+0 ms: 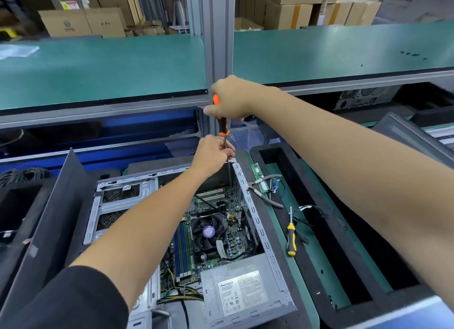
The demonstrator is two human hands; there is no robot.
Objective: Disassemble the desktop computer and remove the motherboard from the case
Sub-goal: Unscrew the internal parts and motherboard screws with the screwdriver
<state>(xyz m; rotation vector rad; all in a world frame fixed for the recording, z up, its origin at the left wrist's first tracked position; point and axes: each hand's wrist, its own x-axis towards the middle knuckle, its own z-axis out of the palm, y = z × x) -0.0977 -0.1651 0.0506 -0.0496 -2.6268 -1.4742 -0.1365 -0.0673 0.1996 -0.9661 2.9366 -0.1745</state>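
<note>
Screwdriver held upright over open computer case
At frame center, right hand [231, 100] grips the orange-black screwdriver [222, 122] handle; left hand [212, 154] pinches its shaft above the motherboard [208, 205]

Below your left hand [213, 154], at the near end of the open case [258, 220], the power supply [245, 287] carries a white label [242, 294]; you can make out a blue brand heading and rows of fine print on it, but none of it is sharp enough to read. Far off to the left of your right hand [231, 99], a cardboard box [65, 22] bears a round printed logo with small lettering under it, also illegible.
</note>
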